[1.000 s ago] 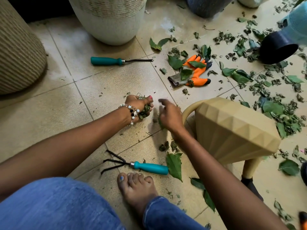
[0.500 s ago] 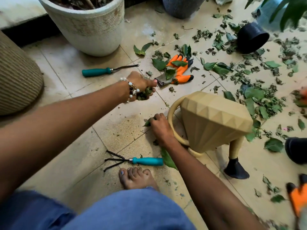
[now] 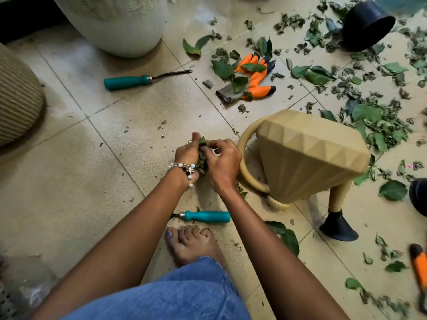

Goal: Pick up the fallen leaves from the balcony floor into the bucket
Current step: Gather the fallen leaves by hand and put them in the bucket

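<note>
Leaves are the business here, and the head view, the only one, shows them in two places: a small wad pressed between the two hands, and a wide scatter on the tiled balcony floor, well off to the right of the hands and beyond them. The left hand, with a beaded bracelet at its wrist, has its fingers curled round the wad, thumb up. The right hand is curled against the same wad from the other side, pinching or tucking leaves into it. Both are clenched on leaves, touching each other.

Just right of the right hand lies a tan faceted watering can, tipped on its side, its ring handle near that wrist. Beyond the hands lie an orange glove with leaves on it and a teal-handled tool; a second teal-handled tool lies nearer than the hands, by a bare foot. A dark pot lies on its side far to the right and beyond.

No bucket shows plainly in this view. The step in hand looks like gathering loose bits into one handful. By my reckoning the task is early, since most leaves remain on the floor. The next move calls for a firm hold on the crumbly wad while carrying it to the bucket, wherever that stands, so fragments do not drop.
</note>
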`<action>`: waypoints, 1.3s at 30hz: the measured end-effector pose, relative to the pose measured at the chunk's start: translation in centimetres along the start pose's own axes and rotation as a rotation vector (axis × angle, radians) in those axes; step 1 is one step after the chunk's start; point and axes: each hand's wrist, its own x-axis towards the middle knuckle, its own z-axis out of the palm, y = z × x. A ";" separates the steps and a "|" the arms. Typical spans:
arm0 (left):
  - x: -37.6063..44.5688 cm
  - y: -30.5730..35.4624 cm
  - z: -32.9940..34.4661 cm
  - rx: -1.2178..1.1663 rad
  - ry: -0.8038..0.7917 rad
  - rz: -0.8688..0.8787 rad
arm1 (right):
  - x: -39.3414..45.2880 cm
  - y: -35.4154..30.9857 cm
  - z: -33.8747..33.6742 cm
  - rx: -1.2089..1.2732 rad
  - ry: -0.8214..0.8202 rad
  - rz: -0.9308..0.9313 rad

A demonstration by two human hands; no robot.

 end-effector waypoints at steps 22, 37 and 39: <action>-1.0 -1.9 0.5 -0.202 -0.027 -0.056 | -6.2 8.4 -8.6 -0.859 -0.759 -0.370; -0.9 -4.0 -0.3 0.013 -0.060 0.027 | -4.6 3.3 -5.5 0.028 -0.045 -0.147; -1.1 -4.3 -0.1 0.034 -0.083 -0.041 | -4.2 2.7 -4.8 0.073 -0.003 -0.103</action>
